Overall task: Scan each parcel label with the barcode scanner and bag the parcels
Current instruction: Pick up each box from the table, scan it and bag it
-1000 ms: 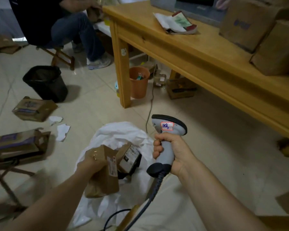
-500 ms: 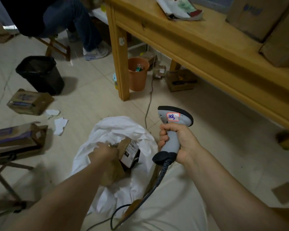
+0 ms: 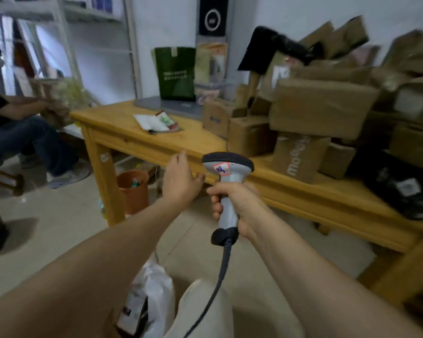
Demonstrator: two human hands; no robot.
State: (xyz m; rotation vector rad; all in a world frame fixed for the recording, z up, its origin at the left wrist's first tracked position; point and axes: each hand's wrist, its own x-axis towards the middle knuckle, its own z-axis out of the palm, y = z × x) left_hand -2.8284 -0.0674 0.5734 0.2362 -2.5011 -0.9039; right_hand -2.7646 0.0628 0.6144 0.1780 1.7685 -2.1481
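My right hand [image 3: 237, 203] grips the grey handle of the barcode scanner [image 3: 227, 172], held upright in front of the wooden table [image 3: 137, 135]; its dark cable hangs down toward my lap. My left hand [image 3: 181, 179] is raised and empty, fingers relaxed, just in front of the table's edge and left of the scanner. A pile of brown cardboard parcels [image 3: 320, 106] covers the right half of the table. The white bag [image 3: 156, 289] lies on the floor by my knee, with a labelled parcel [image 3: 132, 313] showing in its mouth.
A green paper bag [image 3: 176, 71] and a grey laptop [image 3: 171, 106] stand at the table's back. An opened booklet [image 3: 156, 121] lies near its left end. An orange bin [image 3: 133, 191] sits under the table. A seated person [image 3: 17, 132] is at the left.
My left hand let go of the parcel inside the white bag and rose empty toward the table. My view lifted from the floor to the tabletop. The scanner stayed in my right hand.
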